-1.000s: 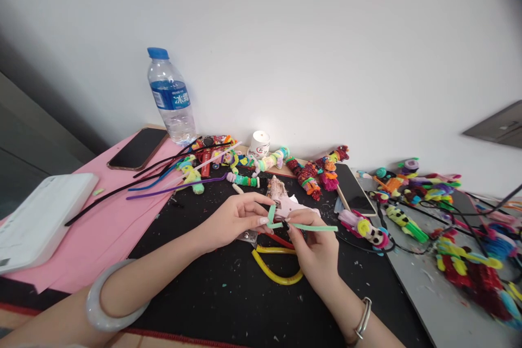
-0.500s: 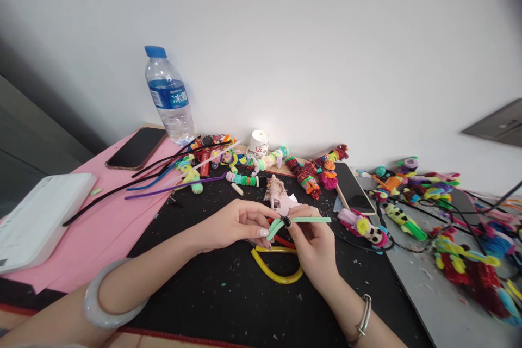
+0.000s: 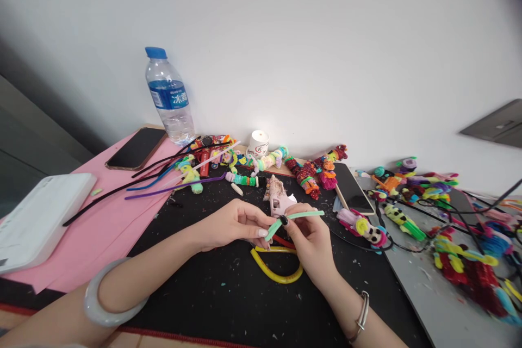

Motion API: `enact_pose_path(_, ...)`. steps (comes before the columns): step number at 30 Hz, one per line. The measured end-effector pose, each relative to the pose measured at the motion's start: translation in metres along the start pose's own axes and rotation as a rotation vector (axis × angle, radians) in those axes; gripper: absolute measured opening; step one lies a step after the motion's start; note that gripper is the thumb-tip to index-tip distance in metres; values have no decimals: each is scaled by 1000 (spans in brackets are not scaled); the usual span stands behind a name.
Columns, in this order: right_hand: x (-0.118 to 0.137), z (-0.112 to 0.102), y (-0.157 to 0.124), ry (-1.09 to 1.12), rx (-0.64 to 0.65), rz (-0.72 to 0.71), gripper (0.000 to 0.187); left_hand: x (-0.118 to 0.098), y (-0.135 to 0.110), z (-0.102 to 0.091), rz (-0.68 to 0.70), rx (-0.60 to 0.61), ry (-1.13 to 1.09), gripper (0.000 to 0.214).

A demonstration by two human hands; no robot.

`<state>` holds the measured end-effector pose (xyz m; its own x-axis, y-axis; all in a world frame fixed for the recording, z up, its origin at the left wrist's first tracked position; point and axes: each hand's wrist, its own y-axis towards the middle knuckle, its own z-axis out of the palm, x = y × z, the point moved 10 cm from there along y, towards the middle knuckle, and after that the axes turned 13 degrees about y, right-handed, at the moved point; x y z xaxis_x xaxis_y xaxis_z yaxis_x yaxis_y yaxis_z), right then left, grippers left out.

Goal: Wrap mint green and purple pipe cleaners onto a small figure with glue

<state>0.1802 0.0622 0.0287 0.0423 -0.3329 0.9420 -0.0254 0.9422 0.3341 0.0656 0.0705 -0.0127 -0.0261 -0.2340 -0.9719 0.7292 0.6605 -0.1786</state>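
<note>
A light green pipe cleaner is pinched between my two hands above the black mat. My left hand grips its left end, which looks folded double. The thumb and fingers of my right hand close on it near the middle, and one end sticks out to the right. Just below the hands lie scissors with yellow handles; their blades are hidden. Beyond my fingers rests a pink glue gun, partly covered by the right hand.
Loose black, blue and purple pipe cleaners lie at left on pink paper, near a phone and a white box. A water bottle stands by the wall. Several fuzzy figures and cables cover the right side.
The green pipe cleaner's free right end has tilted upward and shifted slightly left. My right hand has moved a little left; the left hand stays nearly still.
</note>
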Motion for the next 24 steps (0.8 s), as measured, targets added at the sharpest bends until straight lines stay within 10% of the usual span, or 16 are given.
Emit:
enact_pose_path(14, -16, 20, -2, 167, 229, 246, 10, 5, -5, 9, -80, 199, -96, 24)
enact_pose_path(24, 2, 35, -10, -82, 395, 69, 28, 9, -6, 9, -131, 230, -152, 23)
